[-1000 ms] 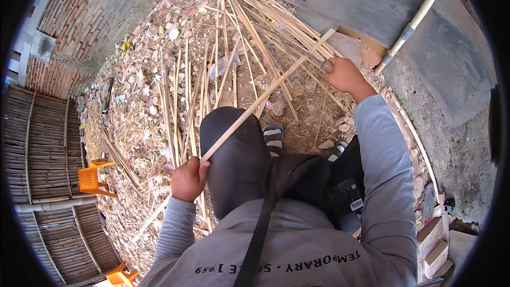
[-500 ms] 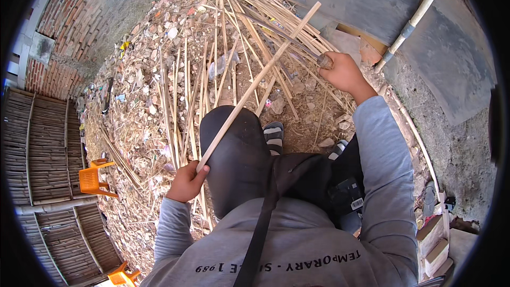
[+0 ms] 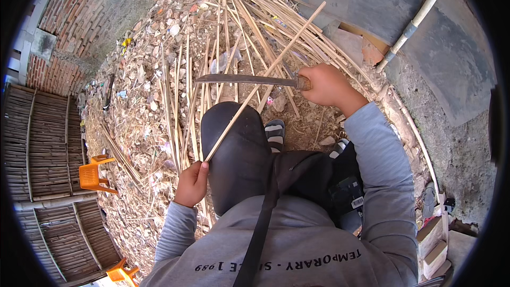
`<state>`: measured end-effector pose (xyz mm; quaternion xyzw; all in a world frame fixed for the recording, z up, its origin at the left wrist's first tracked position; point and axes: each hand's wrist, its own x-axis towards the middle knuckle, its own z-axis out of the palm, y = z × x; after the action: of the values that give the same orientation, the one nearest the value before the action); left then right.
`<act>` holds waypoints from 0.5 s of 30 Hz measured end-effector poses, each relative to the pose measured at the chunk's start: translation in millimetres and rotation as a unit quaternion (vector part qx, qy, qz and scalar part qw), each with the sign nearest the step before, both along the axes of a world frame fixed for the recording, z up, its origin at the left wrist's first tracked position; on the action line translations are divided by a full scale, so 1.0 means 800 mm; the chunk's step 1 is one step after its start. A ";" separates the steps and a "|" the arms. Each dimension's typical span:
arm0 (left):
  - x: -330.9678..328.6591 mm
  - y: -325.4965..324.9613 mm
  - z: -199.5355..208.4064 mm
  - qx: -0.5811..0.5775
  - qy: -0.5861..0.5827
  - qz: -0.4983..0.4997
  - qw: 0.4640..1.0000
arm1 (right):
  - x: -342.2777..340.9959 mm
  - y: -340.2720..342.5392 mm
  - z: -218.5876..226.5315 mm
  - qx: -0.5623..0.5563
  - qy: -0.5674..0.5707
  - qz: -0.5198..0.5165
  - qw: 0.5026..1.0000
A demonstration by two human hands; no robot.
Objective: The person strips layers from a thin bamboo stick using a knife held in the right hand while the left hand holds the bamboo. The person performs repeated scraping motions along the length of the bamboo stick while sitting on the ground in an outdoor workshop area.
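Observation:
My left hand (image 3: 191, 185), beside my left knee, is closed on the near end of a long pale wooden strip (image 3: 229, 127). The strip slants up and away to the right, passing over the smooth black covering (image 3: 234, 172) on my left leg. In my right hand (image 3: 328, 86) is the wooden handle of a machete (image 3: 244, 78). Its long dark blade points left, roughly level, and crosses the strip beyond the knee. Whether blade and strip touch, I cannot tell.
Many similar strips (image 3: 265, 8) lie heaped ahead, with more along the left of my leg. Stony rubble and straw cover the ground (image 3: 143, 74). An orange plastic chair (image 3: 91, 177) stands left near a bamboo wall (image 3: 48, 149). A pale pipe (image 3: 414, 24) leans at right.
The machete has swung from pointing away and left to lying level across the strip. My right hand moved left and nearer. The strip seems rolled to show a narrower side.

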<state>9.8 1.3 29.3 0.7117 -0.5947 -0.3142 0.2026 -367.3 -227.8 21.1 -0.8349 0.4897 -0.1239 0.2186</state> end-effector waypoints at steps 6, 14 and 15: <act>-0.023 -0.002 0.006 -0.047 -0.110 -0.029 0.992 | 0.012 0.005 -0.018 -0.049 0.008 0.064 0.997; -0.027 -0.001 0.008 -0.034 -0.127 -0.019 0.991 | 0.009 0.011 -0.010 -0.007 -0.001 0.046 0.999; -0.026 0.000 0.006 -0.036 -0.130 -0.021 0.991 | 0.011 0.011 -0.006 0.006 0.000 0.043 0.999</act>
<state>-11.4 1.0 34.4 0.7262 -0.6416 -0.2014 0.1427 -358.5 -219.2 16.3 -0.8541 0.4540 -0.1111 0.2283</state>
